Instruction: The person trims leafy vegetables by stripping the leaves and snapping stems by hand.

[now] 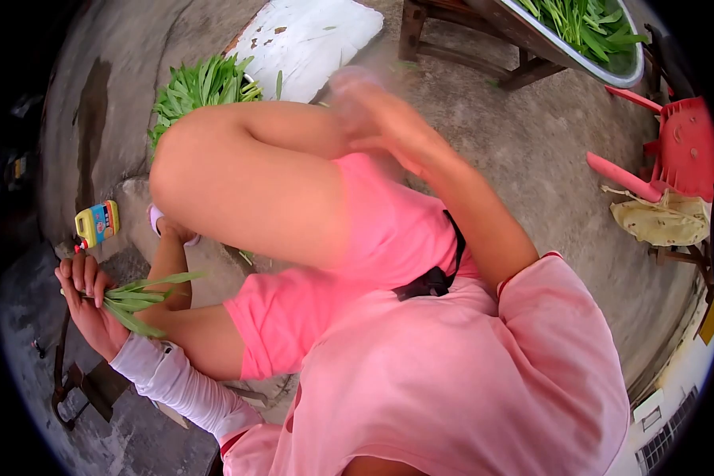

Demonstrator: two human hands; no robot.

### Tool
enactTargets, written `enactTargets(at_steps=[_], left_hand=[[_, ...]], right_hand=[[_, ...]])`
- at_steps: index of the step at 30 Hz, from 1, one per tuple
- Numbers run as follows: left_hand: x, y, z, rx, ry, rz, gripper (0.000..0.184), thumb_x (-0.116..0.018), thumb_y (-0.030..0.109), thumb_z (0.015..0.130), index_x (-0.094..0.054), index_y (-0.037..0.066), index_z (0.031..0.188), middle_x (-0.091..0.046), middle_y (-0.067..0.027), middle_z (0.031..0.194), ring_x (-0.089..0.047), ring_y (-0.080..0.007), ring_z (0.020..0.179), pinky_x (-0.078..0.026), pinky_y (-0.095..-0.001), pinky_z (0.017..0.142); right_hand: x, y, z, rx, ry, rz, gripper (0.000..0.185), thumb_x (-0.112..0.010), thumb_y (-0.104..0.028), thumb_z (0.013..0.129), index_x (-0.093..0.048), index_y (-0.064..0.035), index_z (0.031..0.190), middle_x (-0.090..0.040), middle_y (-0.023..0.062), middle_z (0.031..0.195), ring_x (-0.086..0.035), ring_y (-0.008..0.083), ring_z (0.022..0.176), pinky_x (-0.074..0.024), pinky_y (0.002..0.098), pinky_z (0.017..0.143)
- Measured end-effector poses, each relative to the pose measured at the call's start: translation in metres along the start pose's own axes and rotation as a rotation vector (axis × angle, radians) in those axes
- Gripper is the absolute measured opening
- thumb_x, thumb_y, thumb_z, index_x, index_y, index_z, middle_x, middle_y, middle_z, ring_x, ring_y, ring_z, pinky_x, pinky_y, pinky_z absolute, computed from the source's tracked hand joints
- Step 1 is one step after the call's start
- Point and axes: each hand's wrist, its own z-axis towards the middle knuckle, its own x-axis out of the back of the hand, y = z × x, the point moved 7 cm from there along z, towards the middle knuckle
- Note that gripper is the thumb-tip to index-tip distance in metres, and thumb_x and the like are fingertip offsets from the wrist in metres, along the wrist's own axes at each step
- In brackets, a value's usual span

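Observation:
My left hand (91, 305), its forearm in a white sleeve, is closed around a small bunch of long-leaved greens (139, 300) at the left, beside my lower leg. The leaves point to the right, away from the fingers. Above my raised knee, my right hand (365, 99) is smeared by motion, so its fingers and anything in them cannot be made out. Near it lies a white board (301, 47) with a few loose leaves on it. A pile of similar leafy greens (202, 91) rests on the ground beside the board, partly behind my knee.
A metal basin (636, 71) of cut greens sits on a wooden stand (452, 51) at the upper right. Below it are a red plastic chair (686, 151) and a pale cloth bag (662, 218). A yellow jug (97, 224) stands near my foot.

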Motion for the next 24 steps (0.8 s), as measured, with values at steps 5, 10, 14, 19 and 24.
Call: enactTargets(at_steps=[5, 10, 14, 19, 24], left_hand=[[0.002, 0.001, 0.0, 0.01, -0.015, 0.0, 0.02, -0.038, 0.019, 0.099, -0.038, 0.005, 0.084, -0.033, -0.0017, 0.071, -0.031, -0.0091, 0.059, -0.033, -0.0194, 0.046], [-0.002, -0.001, 0.001, 0.015, -0.01, 0.003, 0.02, -0.039, 0.018, 0.099, -0.038, 0.005, 0.083, -0.033, -0.0016, 0.071, -0.03, -0.0094, 0.059, -0.033, -0.0193, 0.046], [-0.002, 0.0, 0.002, 0.009, -0.012, 0.005, 0.019, -0.038, 0.017, 0.099, -0.037, 0.005, 0.083, -0.032, -0.0015, 0.071, -0.03, -0.0094, 0.059, -0.032, -0.0193, 0.045], [-0.001, 0.0, 0.002, 0.005, -0.015, 0.008, 0.019, -0.039, 0.017, 0.099, -0.038, 0.005, 0.084, -0.032, -0.0015, 0.071, -0.03, -0.0093, 0.059, -0.032, -0.0193, 0.045], [-0.003, 0.0, 0.001, -0.003, 0.017, 0.008, 0.019, -0.04, 0.015, 0.098, -0.038, 0.005, 0.082, -0.032, -0.0019, 0.07, -0.03, -0.0094, 0.058, -0.033, -0.0188, 0.045]], right_hand=[[0.008, 0.015, 0.013, 0.004, 0.044, -0.004, 0.042, -0.042, -0.045, 0.092, -0.052, -0.0058, 0.102, -0.045, 0.0031, 0.093, -0.048, 0.0131, 0.082, -0.0473, 0.0304, 0.073], [-0.008, -0.005, -0.001, -0.051, -0.076, 0.143, 0.039, -0.047, -0.04, 0.089, -0.049, -0.0106, 0.115, -0.048, 0.005, 0.104, -0.049, 0.016, 0.091, -0.0469, 0.0349, 0.077], [0.02, 0.026, 0.018, -0.124, 0.085, 0.008, 0.046, -0.053, -0.04, 0.088, -0.047, -0.0089, 0.121, -0.051, 0.0044, 0.105, -0.052, 0.0156, 0.088, -0.0474, 0.0324, 0.076], [-0.006, 0.0, 0.007, 0.007, -0.04, 0.132, 0.038, -0.048, -0.043, 0.09, -0.053, -0.0072, 0.104, -0.048, 0.0023, 0.093, -0.049, 0.0119, 0.081, -0.0479, 0.0315, 0.074], [-0.012, -0.015, 0.0, -0.059, -0.063, 0.038, 0.037, -0.047, -0.04, 0.09, -0.05, -0.012, 0.114, -0.05, 0.0011, 0.099, -0.049, 0.0125, 0.087, -0.0453, 0.0314, 0.077]])
